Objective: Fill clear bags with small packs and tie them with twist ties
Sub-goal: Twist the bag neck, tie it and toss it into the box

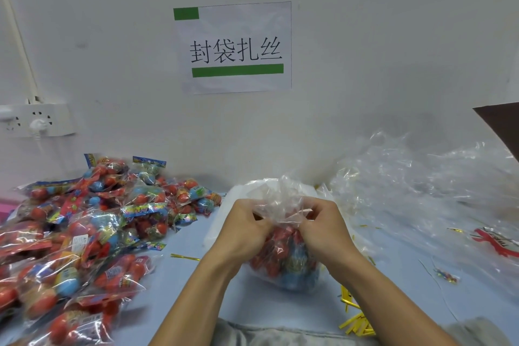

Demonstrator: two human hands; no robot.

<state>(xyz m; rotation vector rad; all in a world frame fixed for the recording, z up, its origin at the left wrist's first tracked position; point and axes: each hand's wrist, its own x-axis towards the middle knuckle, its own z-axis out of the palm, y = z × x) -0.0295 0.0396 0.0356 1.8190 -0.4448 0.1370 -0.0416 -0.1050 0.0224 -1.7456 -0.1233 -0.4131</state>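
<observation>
White wall behind a pale blue desk (191,284); I log the contents as follows. Wall sign (233,46): white sheet, two green bars, printed characters 封袋扎丝, legible. Power strip (38,119) at left on the wall, one plug in it. Heap of small packs (81,233) on the left of the desk, red and blue contents under printed headers; the header print is too small for me to read. Pile of empty clear bags (421,185) at right, with a red-and-white printed wrapper (497,241) at the far right edge, its lettering not readable. Gold twist ties: one loose twist tie (185,257) on the desk left of my forearms, a bundle of twist ties (356,323) near my right elbow. Filled clear bag (283,256) at centre, resting on the desk directly in front of me. My left hand (247,229) and right hand (327,229) both grip the gathered neck of this bag, fingers curled into the film; I cannot tell whether a tie is already pinched there. Risks, as I judge them: the slippery film may slide out of the grip and let the neck reopen; packs may spill if the bag tips; a loosely gathered neck would leave the tie slack.
</observation>
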